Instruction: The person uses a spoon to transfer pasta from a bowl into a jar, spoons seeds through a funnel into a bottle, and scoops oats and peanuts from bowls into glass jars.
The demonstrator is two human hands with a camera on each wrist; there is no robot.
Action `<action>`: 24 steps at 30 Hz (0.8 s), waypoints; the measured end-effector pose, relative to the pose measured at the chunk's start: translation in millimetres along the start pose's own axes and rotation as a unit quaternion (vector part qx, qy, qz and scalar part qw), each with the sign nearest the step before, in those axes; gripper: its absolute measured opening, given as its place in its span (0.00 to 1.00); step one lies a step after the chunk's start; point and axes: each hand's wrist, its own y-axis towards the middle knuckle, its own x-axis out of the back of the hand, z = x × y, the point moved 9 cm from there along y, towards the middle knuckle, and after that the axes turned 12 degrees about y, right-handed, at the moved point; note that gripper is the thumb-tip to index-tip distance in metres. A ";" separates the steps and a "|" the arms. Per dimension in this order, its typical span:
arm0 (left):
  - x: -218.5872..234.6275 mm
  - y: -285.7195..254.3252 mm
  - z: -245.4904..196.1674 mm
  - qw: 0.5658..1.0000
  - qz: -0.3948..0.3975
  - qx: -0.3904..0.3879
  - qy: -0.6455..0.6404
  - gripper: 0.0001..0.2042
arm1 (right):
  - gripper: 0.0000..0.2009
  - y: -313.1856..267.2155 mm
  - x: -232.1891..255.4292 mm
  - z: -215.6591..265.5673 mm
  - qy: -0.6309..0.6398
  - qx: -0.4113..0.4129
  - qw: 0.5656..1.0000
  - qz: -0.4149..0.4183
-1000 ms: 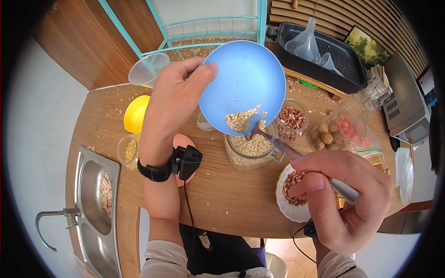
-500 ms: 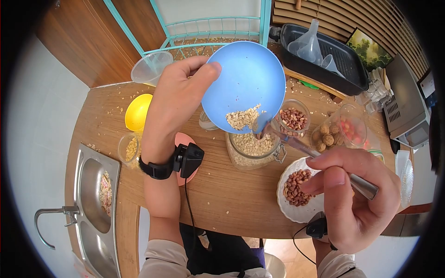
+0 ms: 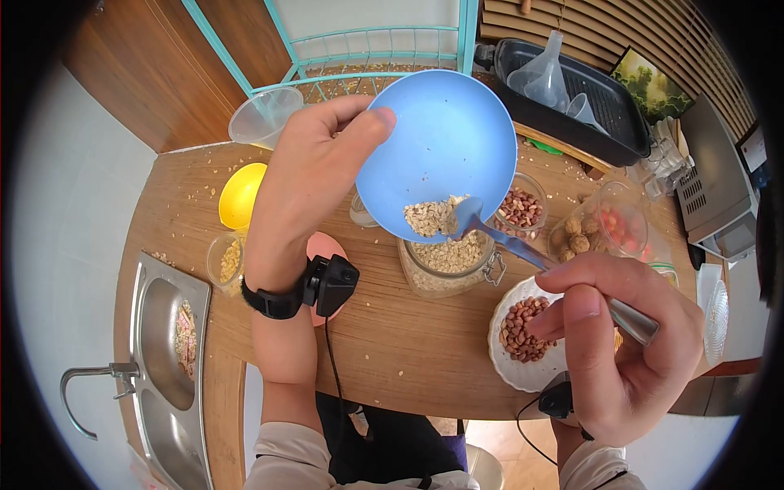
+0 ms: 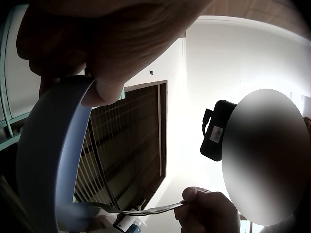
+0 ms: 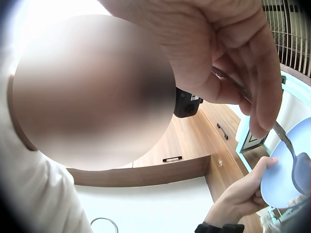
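Note:
My left hand point(image 3: 322, 155) pinches the rim of a blue plate point(image 3: 441, 139), thumb on its upper face. The plate leans down toward a glass jar of oats point(image 3: 445, 257), its lower edge overlapping the jar mouth in the head view. A small heap of rolled oats point(image 3: 429, 218) lies at that low edge. In my right hand point(image 3: 629, 343) is a metal spoon point(image 3: 523, 249), gripped by its handle, with the bowl against the plate beside the oats. The right wrist view shows the spoon bowl point(image 5: 301, 172) over the plate too.
Below the right hand sits a white fluted bowl of peanuts point(image 3: 527, 331). A glass container of nuts point(image 3: 523, 208) and walnuts point(image 3: 576, 233) stand behind. At left are a yellow bowl point(image 3: 242, 196), a pink dish point(image 3: 327, 245) and a sink point(image 3: 171, 327). A black grill pan point(image 3: 572, 106) is at the back.
The spoon bowl swung slightly right, then came back up and left beside the oats. The plate has shifted a little to the right, still tilted over the jar.

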 end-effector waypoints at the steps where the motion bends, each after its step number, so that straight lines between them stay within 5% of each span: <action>1: -0.5 -0.7 1.6 1.000 0.012 0.020 0.011 0.20 | 0.04 -2.2 3.5 0.2 0.018 0.011 0.999 -0.032; 11: 0.7 3.3 5.2 1.000 0.006 -0.006 0.008 0.19 | 0.04 -5.1 6.2 -0.8 0.023 0.006 0.999 -0.045; 17: 1.2 4.8 6.6 1.000 0.003 -0.020 -0.002 0.20 | 0.06 -8.2 10.1 -4.4 0.053 -0.033 0.990 -0.130; 20: 0.6 1.3 1.6 1.000 0.010 -0.014 0.012 0.18 | 0.06 -4.5 12.5 -5.7 0.023 -0.041 0.991 -0.124; 22: 0.0 -0.6 -0.4 1.000 0.016 -0.006 0.004 0.17 | 0.06 2.2 5.6 -0.8 -0.061 0.013 0.998 -0.014; 24: -2.0 0.8 1.4 1.000 0.014 -0.011 -0.008 0.17 | 0.05 4.2 6.6 -0.6 -0.080 0.024 0.996 -0.004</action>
